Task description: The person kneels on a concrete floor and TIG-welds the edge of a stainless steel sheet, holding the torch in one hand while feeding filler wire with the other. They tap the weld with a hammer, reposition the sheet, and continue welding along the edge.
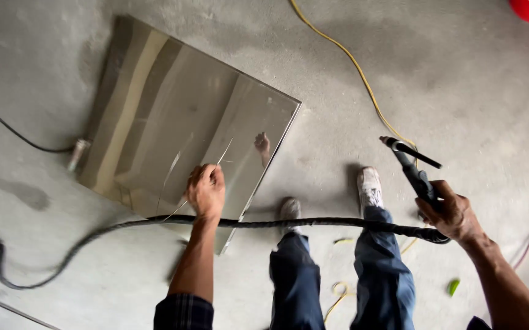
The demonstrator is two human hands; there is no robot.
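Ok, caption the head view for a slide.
Left hand holds a thin rod over a steel sheet; right hand grips a welding torch.

The left hand (206, 190) is stretched forward on a bare forearm, its fingers (214, 175) pinched together. The right hand (454, 214) is raised out to the side, closed in a fist, wrist bent.
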